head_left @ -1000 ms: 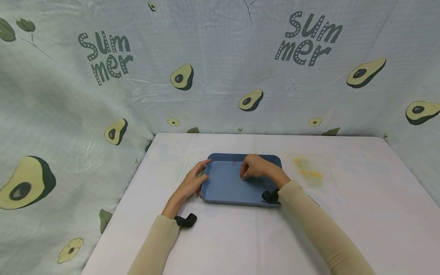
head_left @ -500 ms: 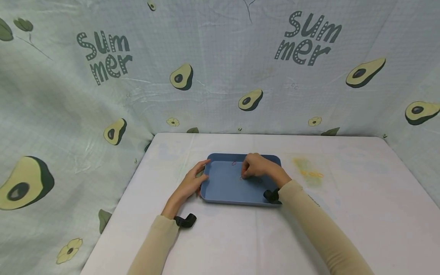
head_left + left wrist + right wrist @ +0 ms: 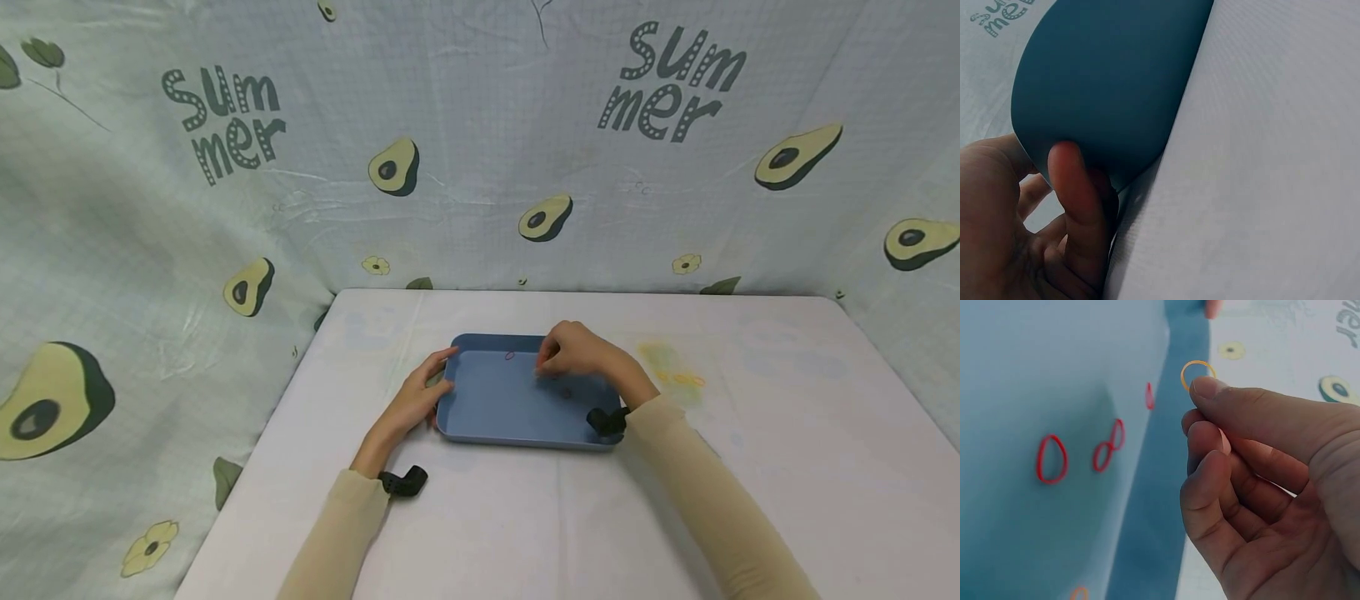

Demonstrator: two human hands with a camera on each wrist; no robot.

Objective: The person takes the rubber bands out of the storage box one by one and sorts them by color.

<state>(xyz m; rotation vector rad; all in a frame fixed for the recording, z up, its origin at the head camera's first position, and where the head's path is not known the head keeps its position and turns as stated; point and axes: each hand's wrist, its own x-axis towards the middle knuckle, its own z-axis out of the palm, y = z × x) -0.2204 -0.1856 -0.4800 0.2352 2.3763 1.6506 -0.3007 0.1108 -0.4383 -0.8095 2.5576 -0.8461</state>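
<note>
In right hand: one orange band, pinched, above blue tray; in left hand: edge of same, gripped; apparently at picking-out stage; next, presumably calling for steady carry clear of red bands

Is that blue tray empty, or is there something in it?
Not empty: the right wrist view shows several small red loops lying on the floor of the blue tray.

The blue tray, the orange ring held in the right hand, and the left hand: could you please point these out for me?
Blue tray (image 3: 502,410): head view, on the bare floor of the tray.
Held orange ring (image 3: 1197,362): right wrist view, on the top of its loop.
Left hand (image 3: 412,402): head view, on the back of the hand.
</note>
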